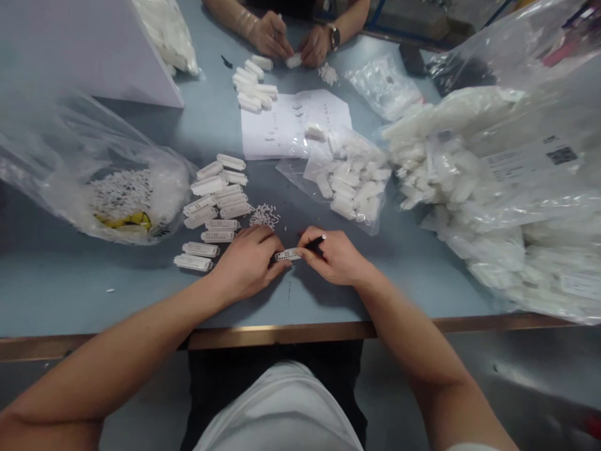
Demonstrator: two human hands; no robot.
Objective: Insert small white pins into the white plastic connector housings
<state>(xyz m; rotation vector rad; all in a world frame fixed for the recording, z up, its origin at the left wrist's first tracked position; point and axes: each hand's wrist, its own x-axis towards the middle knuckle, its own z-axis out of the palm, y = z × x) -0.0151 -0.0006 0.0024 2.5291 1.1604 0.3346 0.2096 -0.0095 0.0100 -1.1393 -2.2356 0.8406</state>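
Note:
My left hand [250, 260] is closed on the left end of a small white plastic housing [287, 254] with a row of dark holes, low over the table. In my right hand [334, 255] is a black pen-like tool [317, 243], slanting up to the right, and the fingers of that hand meet the housing's right end. Beyond my left fingers lies a little heap of tiny white pieces [265, 216]. Several similar white housings [224, 197] are grouped to the left of that heap, two of them beside my left wrist.
Across the table, a co-worker's hands [293, 41] hold a white piece near more housings [253, 84]. Printed paper [267, 134] lies mid-table, partly under a bag of white parts [359, 185]. Large clear bags stand left [136, 194] and right [469, 169]. The table edge [282, 335] is close to me.

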